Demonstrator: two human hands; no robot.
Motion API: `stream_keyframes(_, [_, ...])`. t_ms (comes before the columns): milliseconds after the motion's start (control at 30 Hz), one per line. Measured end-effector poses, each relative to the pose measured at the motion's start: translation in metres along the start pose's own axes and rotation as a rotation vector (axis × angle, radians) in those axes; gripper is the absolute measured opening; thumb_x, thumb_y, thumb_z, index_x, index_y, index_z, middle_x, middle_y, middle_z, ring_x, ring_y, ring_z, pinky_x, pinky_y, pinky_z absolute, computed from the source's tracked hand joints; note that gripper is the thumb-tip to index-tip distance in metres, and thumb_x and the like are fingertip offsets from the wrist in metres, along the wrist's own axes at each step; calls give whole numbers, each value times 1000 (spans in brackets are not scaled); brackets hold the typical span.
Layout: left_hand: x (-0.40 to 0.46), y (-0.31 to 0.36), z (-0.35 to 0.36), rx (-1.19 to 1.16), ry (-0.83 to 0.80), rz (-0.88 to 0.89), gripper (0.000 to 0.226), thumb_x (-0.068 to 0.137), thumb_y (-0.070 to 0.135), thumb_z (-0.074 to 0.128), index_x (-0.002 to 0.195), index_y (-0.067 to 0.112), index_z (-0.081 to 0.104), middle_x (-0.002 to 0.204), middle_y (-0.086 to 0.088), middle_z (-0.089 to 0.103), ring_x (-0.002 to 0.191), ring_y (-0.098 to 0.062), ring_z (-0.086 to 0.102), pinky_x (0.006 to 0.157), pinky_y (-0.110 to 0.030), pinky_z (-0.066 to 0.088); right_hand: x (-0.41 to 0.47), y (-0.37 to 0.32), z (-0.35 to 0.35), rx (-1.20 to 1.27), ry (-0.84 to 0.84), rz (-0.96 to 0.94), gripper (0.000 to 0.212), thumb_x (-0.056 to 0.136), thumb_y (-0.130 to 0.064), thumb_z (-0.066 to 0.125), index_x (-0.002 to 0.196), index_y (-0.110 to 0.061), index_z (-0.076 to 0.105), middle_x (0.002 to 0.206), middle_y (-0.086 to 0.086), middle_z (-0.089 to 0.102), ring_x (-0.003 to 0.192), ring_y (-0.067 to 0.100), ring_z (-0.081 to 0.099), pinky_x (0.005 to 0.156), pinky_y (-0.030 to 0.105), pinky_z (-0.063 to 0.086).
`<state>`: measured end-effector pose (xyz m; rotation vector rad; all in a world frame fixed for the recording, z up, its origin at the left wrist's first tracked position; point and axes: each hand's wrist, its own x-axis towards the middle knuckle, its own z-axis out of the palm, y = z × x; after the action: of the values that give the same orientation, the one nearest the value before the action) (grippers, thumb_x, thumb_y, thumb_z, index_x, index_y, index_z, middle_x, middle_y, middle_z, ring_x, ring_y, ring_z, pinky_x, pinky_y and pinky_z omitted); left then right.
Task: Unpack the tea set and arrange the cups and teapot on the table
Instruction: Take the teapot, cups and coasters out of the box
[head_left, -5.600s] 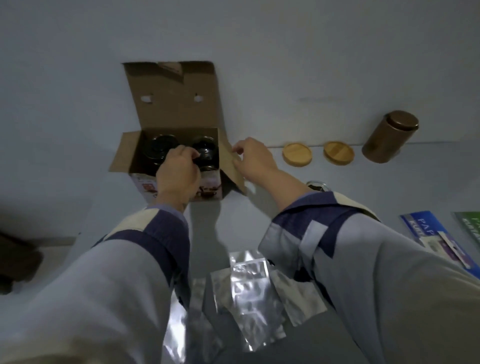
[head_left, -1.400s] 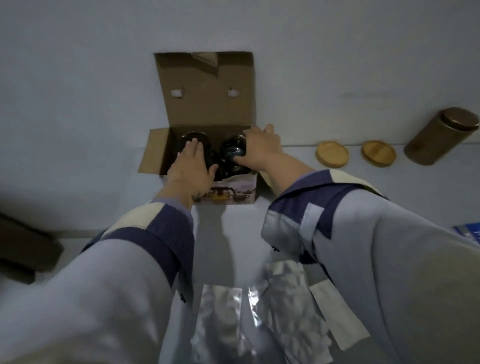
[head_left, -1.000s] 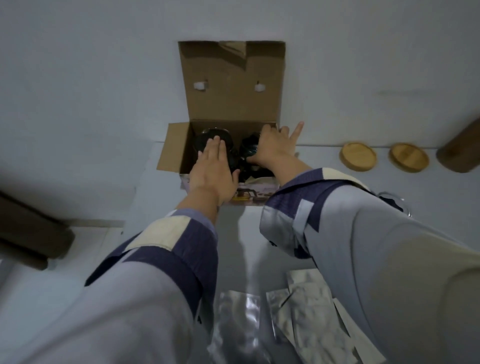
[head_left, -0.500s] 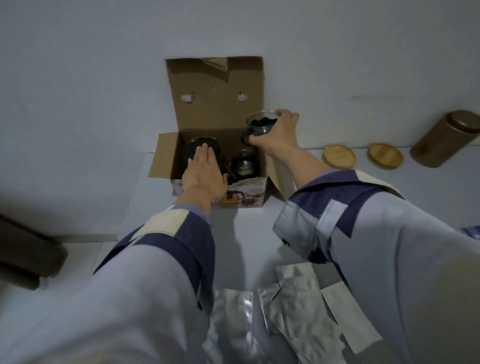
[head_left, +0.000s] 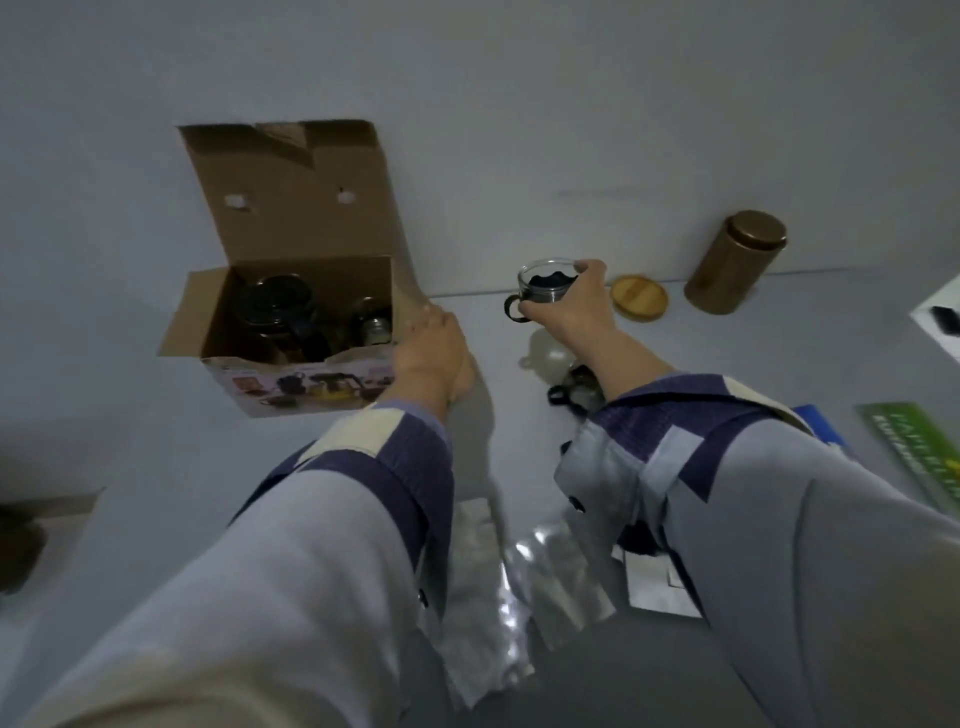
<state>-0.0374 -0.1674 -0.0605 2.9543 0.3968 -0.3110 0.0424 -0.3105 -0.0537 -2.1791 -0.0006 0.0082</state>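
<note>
From the head view, my right hand grips a glass cup above the worktop, clear of the box. My left hand rests flat against the box's side. The teapot and another cup remain inside, so I judge unpacking about halfway.

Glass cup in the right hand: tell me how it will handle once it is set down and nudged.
The glass cup looks rigid and breakable, so it probably wants a gentle landing. Its smooth wall may be slippery. It looks squat with a side handle, so it likely slides rather than tips; the right hand grips it from above.
</note>
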Motion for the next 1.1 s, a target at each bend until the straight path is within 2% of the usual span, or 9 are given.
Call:
stream_keyframes(67, [-3, 25, 14, -20, -28, 20, 70, 88, -1, 47, 150, -1, 13, 159, -14, 9, 145, -33, 14, 114, -46, 25, 5, 21, -21, -9, 6, 22, 91, 64, -32, 84, 135, -8, 32, 132, 11, 50, 120, 26, 52, 102, 36, 45])
stream_keyframes(167, [-2, 56, 38, -19, -96, 67, 81, 85, -5, 51, 152, 0, 4, 161, -11, 0, 149, -27, 4, 121, -39, 10, 12, 53, -48, -33, 9, 61, 97, 65, -33, 85, 140, -6, 30, 139, 12, 45, 127, 27, 47, 106, 37, 41])
stream_keyframes(300, [4, 81, 67, -41, -169, 56, 79, 93, 10, 51, 152, 4, 0, 161, -7, -4, 149, -22, -3, 120, -37, 2, 26, 93, -72, -38, 32, 108, 95, 62, -31, 86, 136, -7, 32, 134, 12, 47, 122, 29, 50, 103, 40, 44])
stream_keyframes(400, [4, 92, 82, -63, -254, 3, 77, 96, 16, 50, 153, 5, -1, 161, -6, -6, 149, -24, 0, 120, -38, 5, 33, 120, -82, -53, 39, 153, 91, 59, -35, 86, 131, -12, 35, 129, 10, 51, 119, 29, 52, 100, 44, 45])
stream_keyframes(500, [1, 95, 98, -99, -340, -48, 74, 97, 8, 43, 153, 6, -5, 161, -6, -11, 149, -25, 1, 120, -39, 12, 31, 142, -86, -106, 41, 222, 91, 54, -44, 84, 128, -19, 38, 122, 9, 56, 115, 28, 52, 98, 46, 46])
stream_keyframes(667, [3, 94, 109, -95, -336, -56, 76, 97, 8, 45, 152, 5, -8, 160, -6, -18, 149, -21, -7, 121, -39, 11, 26, 178, -79, -37, 64, 275, 92, 44, -47, 84, 121, -22, 40, 115, 6, 60, 103, 26, 61, 89, 43, 54])
stream_keyframes(833, [5, 99, 111, -55, -330, -91, 78, 96, 5, 46, 152, 6, -9, 159, -5, -20, 149, -20, -9, 120, -38, 9, 23, 198, -73, -20, 85, 253, 100, 44, -53, 86, 126, -19, 39, 118, 5, 59, 107, 23, 60, 92, 43, 53])
stream_keyframes(967, [6, 100, 112, -38, -330, -87, 80, 96, 6, 48, 152, 5, -9, 159, -6, -21, 149, -21, -9, 119, -38, 9, 24, 199, -71, -37, 73, 247, 101, 49, -46, 88, 131, -17, 36, 124, 7, 55, 115, 26, 55, 100, 44, 48])
stream_keyframes(1100, [7, 96, 112, -50, -333, -75, 82, 94, 9, 52, 152, 4, -6, 160, -7, -17, 149, -22, -6, 120, -40, 11, 25, 189, -78, -83, -38, 286, 121, 54, -34, 89, 147, -14, 15, 145, 14, 39, 135, 31, 39, 111, 47, 36])
